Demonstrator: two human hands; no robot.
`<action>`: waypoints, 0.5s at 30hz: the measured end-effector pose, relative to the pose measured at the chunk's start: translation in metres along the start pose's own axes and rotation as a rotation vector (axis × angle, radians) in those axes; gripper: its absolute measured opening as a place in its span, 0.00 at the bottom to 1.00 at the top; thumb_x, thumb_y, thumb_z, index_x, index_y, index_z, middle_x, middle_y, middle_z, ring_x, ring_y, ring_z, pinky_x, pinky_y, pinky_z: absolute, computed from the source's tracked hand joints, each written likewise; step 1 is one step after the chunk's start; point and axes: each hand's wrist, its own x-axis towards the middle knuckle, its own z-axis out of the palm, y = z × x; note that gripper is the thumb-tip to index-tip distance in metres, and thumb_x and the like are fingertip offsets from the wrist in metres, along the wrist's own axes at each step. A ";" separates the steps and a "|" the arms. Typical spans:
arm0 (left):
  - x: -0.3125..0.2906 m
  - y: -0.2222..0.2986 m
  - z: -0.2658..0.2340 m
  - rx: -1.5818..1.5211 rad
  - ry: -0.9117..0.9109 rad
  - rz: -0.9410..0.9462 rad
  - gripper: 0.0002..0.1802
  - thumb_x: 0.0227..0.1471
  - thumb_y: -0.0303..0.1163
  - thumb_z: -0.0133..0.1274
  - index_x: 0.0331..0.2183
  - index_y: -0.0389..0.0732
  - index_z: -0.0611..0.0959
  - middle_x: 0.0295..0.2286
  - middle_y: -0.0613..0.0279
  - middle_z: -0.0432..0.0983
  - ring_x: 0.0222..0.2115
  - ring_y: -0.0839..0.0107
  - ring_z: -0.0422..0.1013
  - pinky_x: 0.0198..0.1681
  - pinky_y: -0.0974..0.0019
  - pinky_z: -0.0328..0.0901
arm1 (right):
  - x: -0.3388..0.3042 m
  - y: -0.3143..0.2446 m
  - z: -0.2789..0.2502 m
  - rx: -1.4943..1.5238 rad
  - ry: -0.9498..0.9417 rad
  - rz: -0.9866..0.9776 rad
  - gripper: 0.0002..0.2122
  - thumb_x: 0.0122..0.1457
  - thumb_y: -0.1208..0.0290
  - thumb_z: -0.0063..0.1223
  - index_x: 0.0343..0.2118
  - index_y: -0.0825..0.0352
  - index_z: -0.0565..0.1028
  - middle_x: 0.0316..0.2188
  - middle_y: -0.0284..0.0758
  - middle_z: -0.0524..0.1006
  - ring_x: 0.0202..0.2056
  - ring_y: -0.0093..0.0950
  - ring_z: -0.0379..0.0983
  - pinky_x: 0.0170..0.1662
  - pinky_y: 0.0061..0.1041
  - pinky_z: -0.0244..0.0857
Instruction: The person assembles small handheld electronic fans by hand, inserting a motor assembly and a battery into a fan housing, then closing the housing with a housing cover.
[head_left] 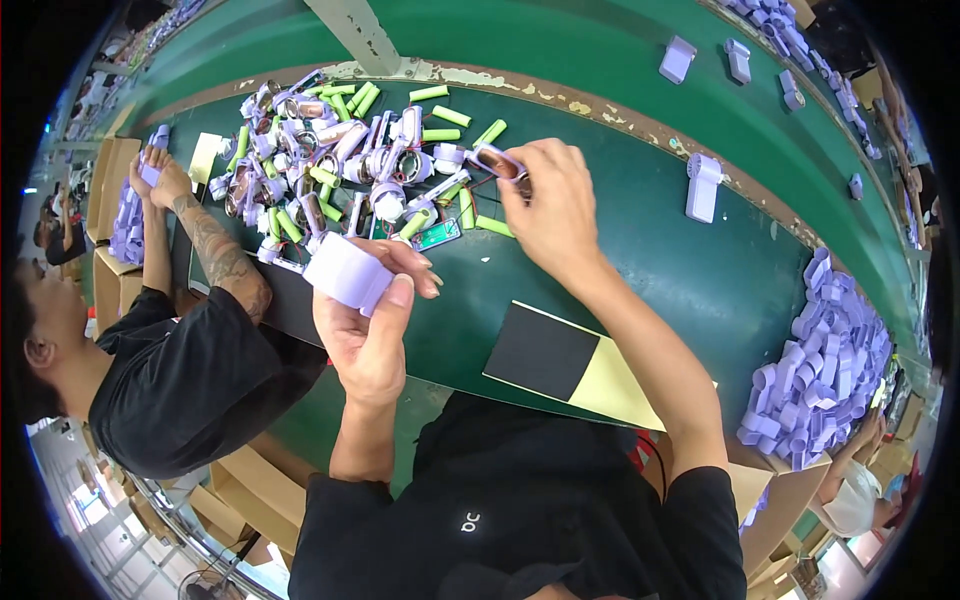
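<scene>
Head view: left hand (365,350) clasps a purple shell (345,272) between thumb and fingers; right hand (550,205) pinches a part-hidden purple housing (492,160); left of all fingers, a carton (112,180) holds purple pieces (126,232).

Widest free lane is the dark green flat surface (715,290) right of centre, between the bare right forearm (625,325) and the tall heap of curved lilac plastic shells (815,370) at far right. Only snag there: one lone lilac plastic housing (703,188) by the chipped brown rail (500,82). Upper left's basically jammed, tangled lilac housings (348,142) and lime-green cylinders (452,116), with a grey metal post (358,35) behind. A co-worker's tattooed forearm (218,250) hems in the left. Lower centre, the flat black-and-yellow sheet (545,350) lies low enough to pass over.
</scene>
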 end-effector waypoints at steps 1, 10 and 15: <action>-0.003 -0.001 0.002 0.034 -0.005 -0.046 0.14 0.59 0.19 0.53 0.47 0.32 0.73 0.37 0.50 0.77 0.32 0.67 0.75 0.40 0.60 0.71 | -0.001 0.002 -0.011 0.000 -0.001 0.000 0.14 0.56 0.70 0.66 0.44 0.67 0.81 0.38 0.37 0.77 0.43 0.35 0.74 0.47 0.34 0.69; -0.003 -0.031 0.040 -0.138 -0.140 -0.252 0.38 0.66 0.45 0.47 0.65 0.27 0.61 0.44 0.53 0.70 0.42 0.66 0.70 0.48 0.62 0.66 | -0.043 0.026 -0.145 1.040 -0.317 0.486 0.15 0.70 0.71 0.53 0.55 0.71 0.77 0.43 0.30 0.81 0.42 0.17 0.73 0.45 0.21 0.69; 0.009 -0.043 0.084 -0.363 -0.243 -0.413 0.31 0.72 0.50 0.37 0.60 0.33 0.67 0.44 0.55 0.71 0.41 0.68 0.69 0.49 0.61 0.64 | -0.069 0.027 -0.198 0.896 -0.249 0.546 0.16 0.68 0.76 0.53 0.58 0.71 0.75 0.44 0.33 0.80 0.43 0.21 0.75 0.42 0.22 0.74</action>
